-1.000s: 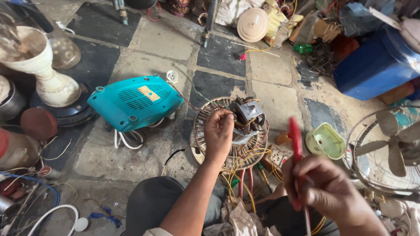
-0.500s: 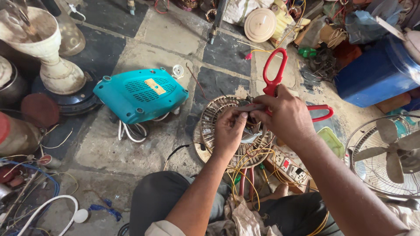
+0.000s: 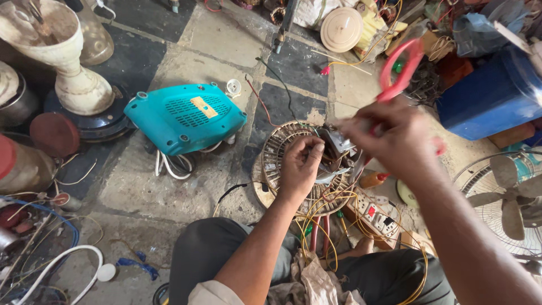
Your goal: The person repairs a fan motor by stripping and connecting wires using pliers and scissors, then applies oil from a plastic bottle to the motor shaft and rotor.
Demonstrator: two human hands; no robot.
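A round fan motor stator (image 3: 275,155) with copper windings lies on the stone floor in front of me. My left hand (image 3: 300,165) grips wires and a grey metal piece at its centre. Just right of it, my right hand (image 3: 389,138) holds red-handled scissors (image 3: 398,74); their handles point up and away, and the blades are blurred, down by the motor centre. Yellow and red wires (image 3: 333,217) run from the motor toward my knees.
A teal plastic housing (image 3: 183,117) lies to the left with a white cord. A white pedestal base (image 3: 68,62) stands far left. A power strip (image 3: 375,214), a blue container (image 3: 488,96) and a caged fan (image 3: 508,197) crowd the right. Loose cables fill the lower left.
My right hand brought the scissors from low at my right up to the motor centre beside my left hand. The view has shifted slightly; my left hand stays on the motor.
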